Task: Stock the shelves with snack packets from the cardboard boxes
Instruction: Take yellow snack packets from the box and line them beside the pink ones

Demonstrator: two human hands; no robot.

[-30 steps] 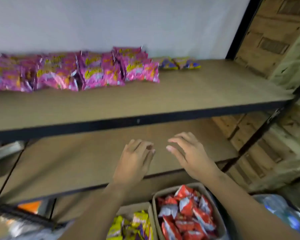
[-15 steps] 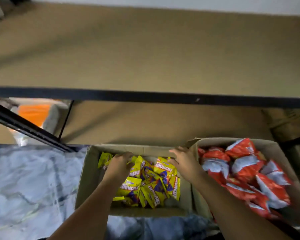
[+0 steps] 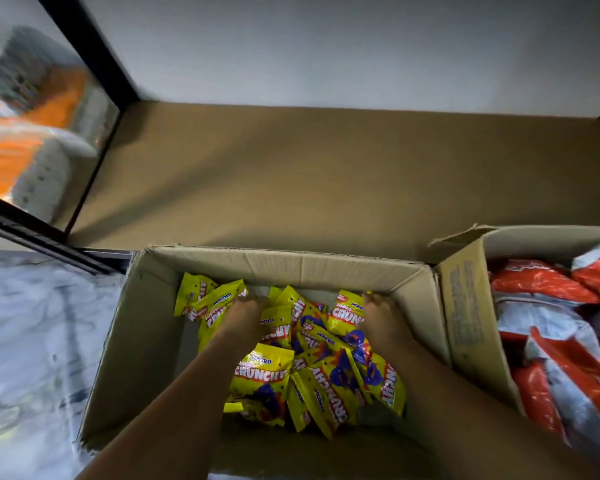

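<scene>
Brown shelf board [image 3: 326, 174] is filling the upper middle of the view, lying bare and flat, with a white wall behind it and a black frame post [image 3: 87, 50] running along its left edge. Marbled grey floor [image 3: 32, 341] is showing at the lower left. Blurred orange and grey goods [image 3: 32, 133] are sitting beyond the post on the left, too smeared to identify.

Open cardboard box [image 3: 146, 341] is sitting just in front of the shelf edge, centre of view, flaps up. Second cardboard box [image 3: 471, 323] is standing right beside it on the right, walls touching or nearly so, and is holding red and white snack packets [image 3: 541, 282] piled high.

Yellow snack packets [image 3: 260, 372], printed CRUNCHY, are lying jumbled in the centre box, mostly toward its far and right side, with bare box bottom showing on the left.

Both forearms are reaching down into the centre box. Left hand [image 3: 239, 317] is pressing into the yellow packets near the far wall, fingers buried among them, so cannot tell whether it is gripping anything. Right hand [image 3: 381, 317] is doing likewise at the far right of the pile, fingertips hidden under packets, grip not readable either. The hands are well apart, with packets between them.
</scene>
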